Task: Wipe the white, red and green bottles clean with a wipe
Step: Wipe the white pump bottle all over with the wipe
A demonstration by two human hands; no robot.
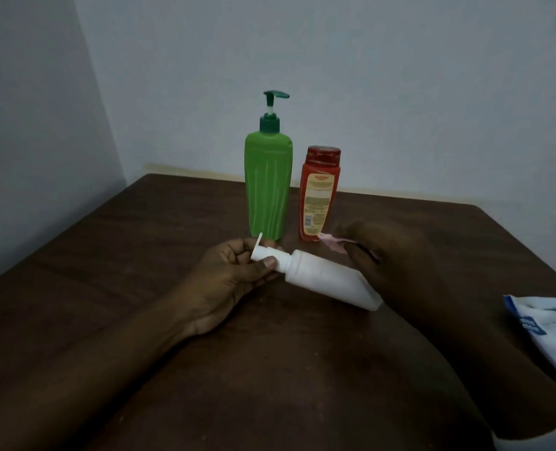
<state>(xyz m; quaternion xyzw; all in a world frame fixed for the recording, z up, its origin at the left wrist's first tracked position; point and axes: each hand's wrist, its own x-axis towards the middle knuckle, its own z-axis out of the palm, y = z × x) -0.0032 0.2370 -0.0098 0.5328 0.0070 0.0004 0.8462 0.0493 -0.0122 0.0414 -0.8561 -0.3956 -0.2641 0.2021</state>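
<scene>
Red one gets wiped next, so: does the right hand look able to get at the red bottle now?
Probably yes: the red bottle stands just behind the right hand, with nothing between them, and that hand holds the pink wipe.

White plastic bottle [328,281]: nearly horizontal, flip cap open, cap end left. Green plastic pump bottle [267,187]: upright behind it. Red plastic flip-cap bottle [319,196]: upright, just right of green. Pale pink wipe [333,244]: crumpled, just above the white bottle.

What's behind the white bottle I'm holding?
Behind the white bottle stand a green pump bottle and a red bottle, upright on the table. The left hand partly hides the green one's foot; the pink wipe covers the red one's corner.
</scene>
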